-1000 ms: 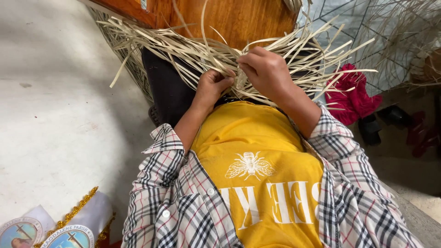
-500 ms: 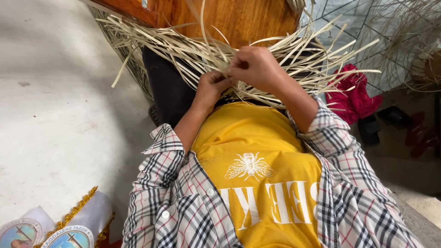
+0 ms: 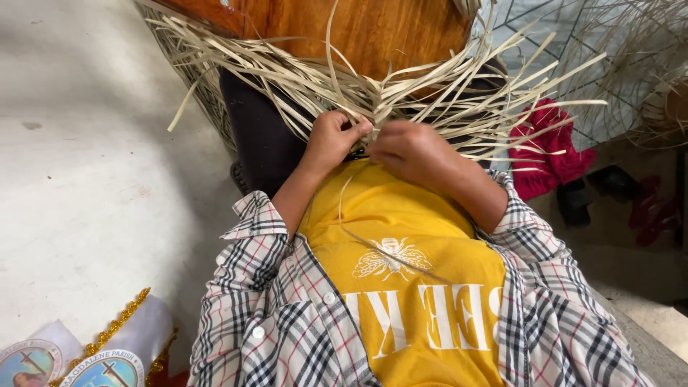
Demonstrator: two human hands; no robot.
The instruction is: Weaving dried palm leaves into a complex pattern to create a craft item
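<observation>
Both hands meet close in front of the person's belly, just above the hem of a yellow shirt [image 3: 401, 244], and both are busy in a bundle of pale straw strips [image 3: 373, 89]. The left hand [image 3: 331, 137] has its fingers curled tight around a few of the strips, pinching them where they cross near the middle of the bundle. The right hand [image 3: 410, 147] sits just beside it, almost touching, with its knuckles toward the camera and its fingers folded under onto the strips, so the fingertips themselves are hidden; the grip looks closed on the straw. From the point where the hands work, the strips fan out to both sides and upward, loose and springy, some arching high over the lap. One thin strip [image 3: 380, 244] hangs down from the hands and lies slantwise across the yellow shirt. Behind the bundle stands a piece of brown wood [image 3: 358, 29], and under the straw the person's dark trousers [image 3: 261, 136] show. An open checked shirt [image 3: 272, 315] covers both arms, its sleeves pushed up to the elbows. To the right, on the floor, lies a red cloth [image 3: 548, 147], with more loose straw [image 3: 645, 64] further right. At the lower left corner sits a white cloth with gold trim and round badges [image 3: 107, 351] on the pale floor [image 3: 93, 186].
</observation>
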